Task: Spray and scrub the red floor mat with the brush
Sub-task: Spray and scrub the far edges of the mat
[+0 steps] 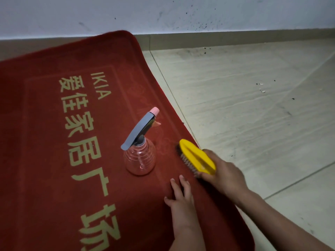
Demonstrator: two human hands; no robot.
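Note:
A red floor mat (54, 160) with gold lettering covers the left half of the view. My right hand (224, 173) grips the rear of a yellow scrub brush (196, 156), whose bristles press on the mat near its right edge. My left hand (179, 196) rests flat on the mat just below the brush, fingers straight. A clear spray bottle (140, 156) with a grey trigger head and pink nozzle stands upright on the mat, left of the brush, untouched.
Pale floor tiles (253, 115) with dark specks and streaks spread to the right of the mat. A white wall (163, 13) with a grey skirting strip runs along the back, close behind the mat's far corner.

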